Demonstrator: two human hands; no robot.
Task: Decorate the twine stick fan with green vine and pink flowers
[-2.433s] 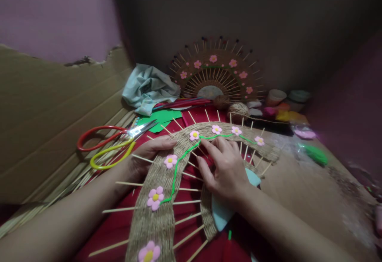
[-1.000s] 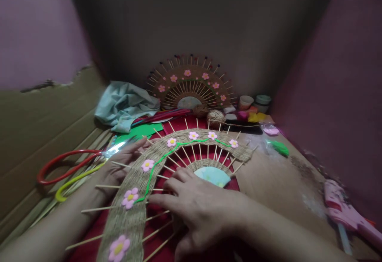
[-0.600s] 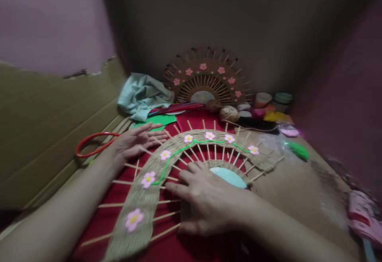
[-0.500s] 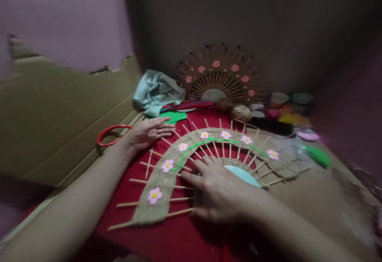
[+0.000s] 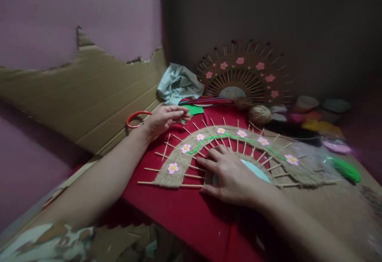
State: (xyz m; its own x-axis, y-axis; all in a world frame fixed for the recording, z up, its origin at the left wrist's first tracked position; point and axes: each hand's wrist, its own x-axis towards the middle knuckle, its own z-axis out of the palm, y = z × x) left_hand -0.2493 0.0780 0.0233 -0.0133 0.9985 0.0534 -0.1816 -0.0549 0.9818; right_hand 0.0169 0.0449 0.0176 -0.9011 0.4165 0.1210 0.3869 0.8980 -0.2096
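A half-round woven fan (image 5: 167,179) of twine on thin wooden sticks lies on the red surface. Pink flowers with yellow centres and a green wavy line decorate its outer band. My right hand (image 5: 231,176) is over the inner part, its curled fingers and thumb around the left side of the small inner arch. That hand hides part of the arch and of the light blue half disc (image 5: 255,170). Above the fan's upper left sticks, my left hand (image 5: 168,119) is held with its fingers stretched out and nothing visible in them.
A second flowered fan (image 5: 240,71) stands against the dark wall. Before it are a twine ball (image 5: 260,114), a pale blue cloth (image 5: 180,83) and green sheet (image 5: 195,109). A red ring (image 5: 131,119) rests by the cardboard (image 5: 98,94). A green bundle (image 5: 346,170) lies right.
The view has swung left and tilted, so everything appears further right. My left hand has turned and its fingers bend slightly more. My right hand stays on the fan.
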